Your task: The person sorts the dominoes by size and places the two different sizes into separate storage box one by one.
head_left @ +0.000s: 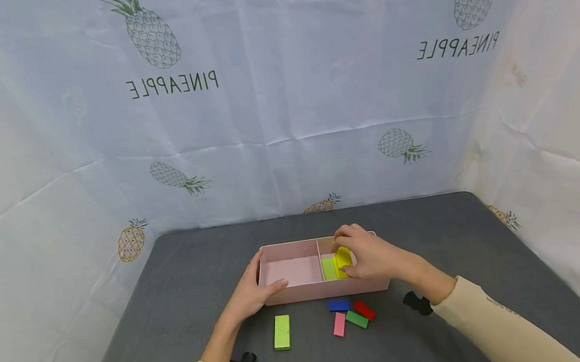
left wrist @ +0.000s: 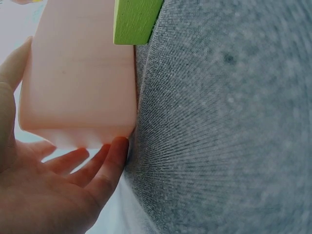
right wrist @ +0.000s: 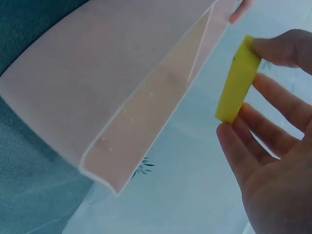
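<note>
A pink divided box (head_left: 326, 290) stands on the grey table. At its left end my left hand (head_left: 251, 290) holds it, thumb over the front rim and fingers round the end wall; the left wrist view shows those fingertips (left wrist: 118, 146) low on the box (left wrist: 78, 73). My right hand (head_left: 370, 253) pinches a yellow block (right wrist: 239, 80) between thumb and fingertips, over the box's smaller right compartment. Inside that compartment lies a light green block (head_left: 329, 269), with yellow showing beside it. My right fingers partly hide the compartment. The larger left compartment (head_left: 295, 270) shows its bare floor.
In front of the box lie a light green block (head_left: 282, 332) at the left and a group of small blocks: blue (head_left: 339, 305), red (head_left: 364, 310), green (head_left: 357, 319) and pink (head_left: 340, 324). A pineapple-print curtain (head_left: 281, 104) surrounds the table (head_left: 212, 249).
</note>
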A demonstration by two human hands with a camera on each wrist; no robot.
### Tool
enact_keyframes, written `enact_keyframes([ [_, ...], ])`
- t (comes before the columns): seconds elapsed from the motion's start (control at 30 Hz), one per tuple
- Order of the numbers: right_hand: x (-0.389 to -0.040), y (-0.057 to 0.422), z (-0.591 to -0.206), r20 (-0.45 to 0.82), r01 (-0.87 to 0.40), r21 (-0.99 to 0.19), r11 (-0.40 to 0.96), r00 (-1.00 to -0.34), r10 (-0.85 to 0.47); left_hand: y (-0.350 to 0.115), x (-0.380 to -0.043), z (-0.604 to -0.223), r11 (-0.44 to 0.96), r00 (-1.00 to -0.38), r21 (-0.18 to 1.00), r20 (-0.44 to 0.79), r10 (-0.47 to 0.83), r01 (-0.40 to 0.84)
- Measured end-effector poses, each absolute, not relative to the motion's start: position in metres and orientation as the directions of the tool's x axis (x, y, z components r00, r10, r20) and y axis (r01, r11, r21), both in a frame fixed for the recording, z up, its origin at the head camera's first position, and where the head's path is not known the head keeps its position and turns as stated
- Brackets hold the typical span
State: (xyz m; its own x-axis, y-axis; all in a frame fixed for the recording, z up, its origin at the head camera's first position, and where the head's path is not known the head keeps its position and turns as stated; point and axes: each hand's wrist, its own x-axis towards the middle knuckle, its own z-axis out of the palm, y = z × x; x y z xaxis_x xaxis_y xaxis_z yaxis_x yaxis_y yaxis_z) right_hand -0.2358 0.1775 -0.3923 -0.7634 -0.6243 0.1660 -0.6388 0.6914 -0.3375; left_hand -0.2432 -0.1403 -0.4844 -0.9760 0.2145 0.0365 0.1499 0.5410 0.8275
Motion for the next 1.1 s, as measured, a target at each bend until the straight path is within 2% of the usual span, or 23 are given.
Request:
enact_keyframes([
  [0.27,-0.252,0.184,-0.406,0.053,-0.539,-0.409,0.736,-0.819,-0.571,-0.141,-0.243,-0.484,0.533,-0.976,0.834,0.029,0.214,0.142],
  [0.47,-0.262,0.186,-0.416,-0.011,-0.482,-0.412,0.773,-0.846,-0.534,-0.142,-0.243,-0.485,0.530,-0.975,0.834,0.042,0.217,0.154],
  [0.83,-0.272,0.191,-0.435,-0.081,-0.464,-0.384,0.798,-0.844,-0.530,-0.141,-0.243,-0.486,0.542,-0.976,0.827,0.034,0.215,0.149],
  [1.1,-0.275,0.192,-0.441,-0.089,-0.501,-0.359,0.788,-0.822,-0.563,-0.142,-0.243,-0.486,0.541,-0.978,0.829,0.033,0.205,0.141],
])
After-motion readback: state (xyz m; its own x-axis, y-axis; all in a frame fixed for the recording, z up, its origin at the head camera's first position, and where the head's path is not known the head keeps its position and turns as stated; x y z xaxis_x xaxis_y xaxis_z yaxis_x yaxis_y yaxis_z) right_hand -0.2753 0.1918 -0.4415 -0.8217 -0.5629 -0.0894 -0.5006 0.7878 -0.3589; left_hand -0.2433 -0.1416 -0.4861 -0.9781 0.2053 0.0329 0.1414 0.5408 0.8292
